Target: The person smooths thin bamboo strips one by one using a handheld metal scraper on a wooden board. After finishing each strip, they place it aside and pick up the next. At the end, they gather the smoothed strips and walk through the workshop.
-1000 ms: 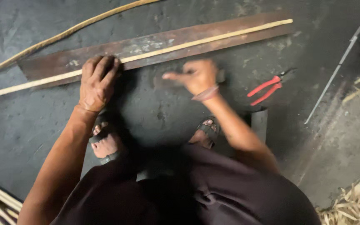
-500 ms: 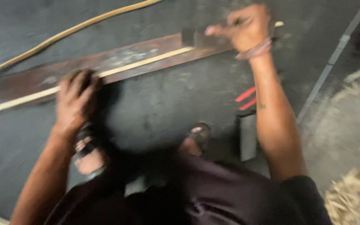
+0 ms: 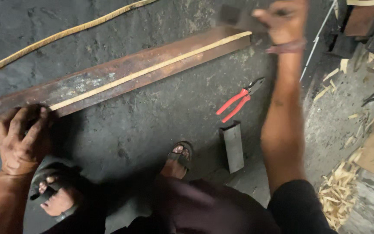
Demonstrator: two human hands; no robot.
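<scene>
One thin pale cane strip (image 3: pixel 152 69) lies along a long rusty brown plank (image 3: pixel 109 82) on the dark, rough concrete floor (image 3: pixel 143 125). Our left hand (image 3: pixel 20 138) presses down on the strip's near end, fingers curled over it and the plank edge. Our right hand (image 3: pixel 284 19), blurred, is raised above the far end, closed around a dark flat tool (image 3: pixel 234 17). Red-handled pliers (image 3: pixel 239 99) lie on the floor, with a grey rectangular metal block (image 3: pixel 232 147) just beside them. A second pale cane (image 3: pixel 66 32) curves beyond the plank, and wood shavings (image 3: pixel 338 190) lie scattered to the right. No containers are visible.
</scene>
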